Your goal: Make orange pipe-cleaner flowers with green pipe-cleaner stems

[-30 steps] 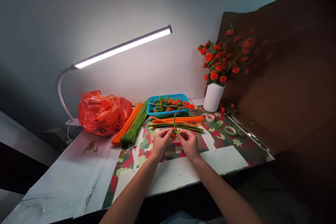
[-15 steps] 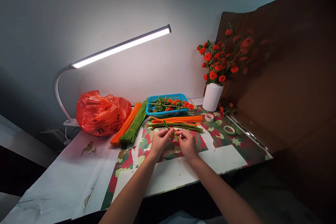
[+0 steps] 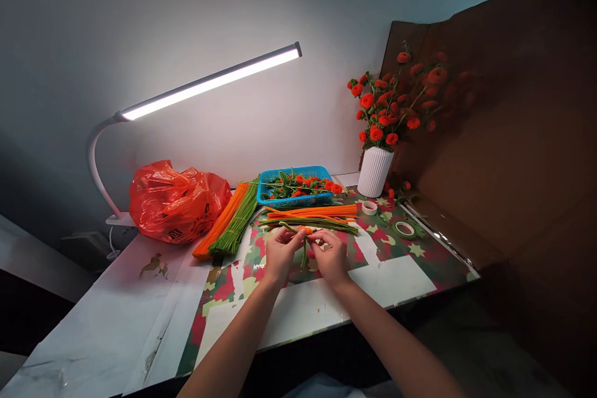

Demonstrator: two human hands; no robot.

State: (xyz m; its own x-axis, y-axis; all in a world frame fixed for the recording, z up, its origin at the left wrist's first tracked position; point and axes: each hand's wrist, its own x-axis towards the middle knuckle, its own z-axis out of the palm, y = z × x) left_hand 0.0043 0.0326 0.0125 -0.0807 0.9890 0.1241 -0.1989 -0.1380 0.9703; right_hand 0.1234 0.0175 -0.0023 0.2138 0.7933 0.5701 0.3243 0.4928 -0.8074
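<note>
Between my hands, above the camouflage-patterned table cover, is a small orange flower head (image 3: pixel 306 231) with a green pipe cleaner (image 3: pixel 305 255) hanging below it. Fingers and thumb of my left hand (image 3: pixel 282 252) pinch it from the left, where another green end sticks out past the knuckles. From the right, my right hand (image 3: pixel 330 255) pinches the green pipe cleaner close to the flower head. The fingertips partly cover the join. Just beyond lie loose green pipe cleaners (image 3: pixel 321 222) and orange pipe cleaners (image 3: pixel 326 212).
A blue basket (image 3: pixel 295 201) holds orange flowers and green stems. Left of it are bundled green pipe cleaners (image 3: pixel 236 224) and a red plastic bag (image 3: pixel 175 205) by the lamp (image 3: pixel 212 81). At right stand a white vase (image 3: pixel 374 173), white tape (image 3: pixel 369 208) and green tape (image 3: pixel 405 229).
The green pipe cleaner now hangs lower below the fingers, and the end on the left has tipped over from upright towards the left. The orange part shows more. The view has shifted slightly.
</note>
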